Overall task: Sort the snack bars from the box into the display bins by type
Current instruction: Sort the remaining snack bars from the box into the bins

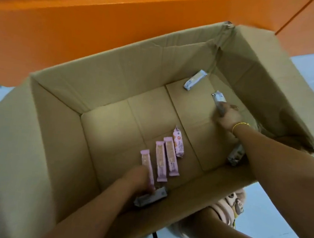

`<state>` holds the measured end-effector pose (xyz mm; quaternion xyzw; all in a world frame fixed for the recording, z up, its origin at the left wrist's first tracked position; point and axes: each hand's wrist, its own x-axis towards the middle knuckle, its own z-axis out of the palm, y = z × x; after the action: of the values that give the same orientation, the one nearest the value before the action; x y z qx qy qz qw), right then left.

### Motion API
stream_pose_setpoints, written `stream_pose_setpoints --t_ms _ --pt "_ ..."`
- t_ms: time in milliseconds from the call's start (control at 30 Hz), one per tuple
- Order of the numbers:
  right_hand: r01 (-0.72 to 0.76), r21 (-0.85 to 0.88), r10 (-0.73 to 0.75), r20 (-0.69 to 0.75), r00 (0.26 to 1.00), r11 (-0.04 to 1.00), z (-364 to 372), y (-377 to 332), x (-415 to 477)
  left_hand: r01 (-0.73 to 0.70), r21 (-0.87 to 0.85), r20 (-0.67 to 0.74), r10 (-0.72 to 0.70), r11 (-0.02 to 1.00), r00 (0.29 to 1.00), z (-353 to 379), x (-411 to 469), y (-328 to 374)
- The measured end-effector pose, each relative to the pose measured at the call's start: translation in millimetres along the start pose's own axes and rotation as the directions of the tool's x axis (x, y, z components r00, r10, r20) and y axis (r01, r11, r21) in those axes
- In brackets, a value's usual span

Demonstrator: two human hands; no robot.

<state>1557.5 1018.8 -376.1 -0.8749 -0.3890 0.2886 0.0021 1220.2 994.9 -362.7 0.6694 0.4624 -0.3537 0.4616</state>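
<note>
**Risks.** We hold grey bar A [218,100] in the right hand [228,114], above the floor of the box [54,127] and near its far right corner. The fingers are curled round the bar's lower half, and the upper half sticks out free. The grip is short and the wrapper looks slick, so we judge that the bar may slip as it is lifted past the box wall.

The left hand [139,178] lies by the box's near wall. It covers the lower end of pink bar A [146,161] and is touching or just beside grey bar B [152,196]. Blur hides the fingers, so we cannot tell whether they grip either bar. If they close on both at once, two types travel together and may land in one bin.

The right forearm crosses grey bar C [235,155] at the box's near right corner. This bar is half hidden and is easily missed.

No display bin is in view, so we cannot check any destination from here.

**Containers.** The box is cardboard and open, with its flaps folded outward. It contains:

- Pink bars A, B [160,160] and C [170,155], lying side by side on the floor towards the near wall.
- A shorter pink packet [177,143], touching the far end of pink bar C.
- Grey bar B, lying along the near wall.
- Grey bar C, lying at the near right corner.
- Grey bar D [195,82], lying at the foot of the far wall.
- Grey bar A, in the hand and inside the box.

We judge the sorting unfinished, because every bar in view is inside the box.
</note>
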Motion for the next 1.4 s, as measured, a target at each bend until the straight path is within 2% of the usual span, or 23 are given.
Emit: stream_pose_setpoints --t_ms 100,167,267,300,367,433,467,567,633,667,733,800,900,967,1000,1067,1200,1267,1333,1400 --pt "-0.016 -0.038 0.014 -0.052 0.999 0.999 1.9 -7.1 -2.1 0.051 0.162 0.01 -0.054 0.985 0.999 4.0 -4.5 10.3" --pt "-0.019 -0.075 0.013 -0.076 0.997 0.997 4.7 -13.8 -5.5 0.107 0.167 0.016 -0.111 0.98 0.994 7.1 -5.0 12.9" --pt "0.022 -0.057 -0.024 -0.042 0.999 0.998 11.5 -20.7 -14.1 0.059 0.183 0.051 -0.069 0.981 0.996 12.4 -8.1 3.1" --pt "0.059 -0.061 -0.059 0.006 0.998 0.996 12.8 -23.2 -18.1 0.05 0.142 0.058 -0.059 0.989 0.997 13.7 -9.6 -4.1" --pt "0.113 -0.15 -0.099 0.096 0.99 0.982 14.4 -28.2 -25.1 0.096 -0.071 0.138 -0.085 0.993 0.987 16.1 -9.9 -19.4" --pt "0.126 -0.199 -0.104 0.114 0.988 0.972 14.9 -37.1 -31.6 0.154 -0.327 0.263 -0.066 0.932 0.962 18.6 -15.7 -23.1" --pt "0.127 -0.204 -0.107 0.109 0.988 0.971 13.1 -43.4 -36.0 0.19 -0.398 0.301 -0.067 0.897 0.951 19.7 -16.4 -23.9" --pt "0.127 -0.168 -0.116 0.07 0.991 0.978 0.0 -63.4 -51.6 0.225 -0.467 0.354 -0.052 0.855 0.934 19.1 -24.7 -14.0" --pt "0.103 -0.093 -0.095 0.086 0.992 0.99 -16.3 -76.7 -61.6 0.216 -0.507 0.328 -0.044 0.834 0.943 11.0 -28.6 -6.7" --pt "0.082 -0.028 -0.079 0.107 0.991 0.996 -25.5 -82.5 -65.0 0.198 -0.539 0.296 -0.036 0.819 0.954 3.2 -33.0 -3.0" --pt "-0.026 0.282 -0.022 0.166 0.986 0.959 -40.7 -93.2 -69.1 0.133 -0.606 0.226 0.009 0.784 0.974 -14.7 -45.0 2.2" --pt "-0.108 0.595 -0.031 0.218 0.975 0.796 -51.5 -105.2 -75.9 0.04 -0.703 0.127 0.069 0.71 0.989 -34.5 -64.5 5.2" --pt "-0.163 0.854 -0.165 0.277 0.947 0.494 -68.0 -129.3 -94.2 -0.171 -0.851 -0.124 0.126 0.496 0.984 -69.7 -96.4 4.5" --pt "-0.162 0.944 -0.369 0.265 0.891 0.286 -82.7 -149.7 -112.6 -0.342 -0.839 -0.338 0.087 0.423 0.937 -93.4 -121.9 -1.0" --pt "-0.149 0.967 -0.459 0.231 0.858 0.208 -91.8 -161.0 -122.6 -0.431 -0.797 -0.444 0.073 0.422 0.893 -105.8 -135.5 -3.8" --pt "-0.11 0.988 -0.59 0.155 0.793 0.112 -108.8 -185.7 -147.1 -0.582 -0.691 -0.621 0.059 0.429 0.781 -130.5 -163.6 -11.3" --pt "0.048 0.994 -0.723 0.039 0.69 0.1 -137.3 -234.8 -193.3 -0.762 -0.455 -0.812 0.138 0.461 0.568 -177.5 -223.1 -24.3" --pt "0.145 0.979 -0.761 0.013 0.648 0.14 -145.9 -252.4 -213.3 -0.805 -0.381 -0.835 0.204 0.454 0.51 -196.2 -246.7 -28.3" --pt "0.219 0.96 -0.791 0.006 0.612 0.177 -150.0 -265.7 -225.7 -0.85 -0.408 -0.831 0.25 0.333 0.497 -213.2 -263.0 -29.6" --pt "0.236 0.954 -0.798 0.005 0.602 0.184 -152.5 -277.0 -231.7 -0.849 -0.517 -0.807 0.269 0.109 0.526 -228.0 -272.4 -31.0"
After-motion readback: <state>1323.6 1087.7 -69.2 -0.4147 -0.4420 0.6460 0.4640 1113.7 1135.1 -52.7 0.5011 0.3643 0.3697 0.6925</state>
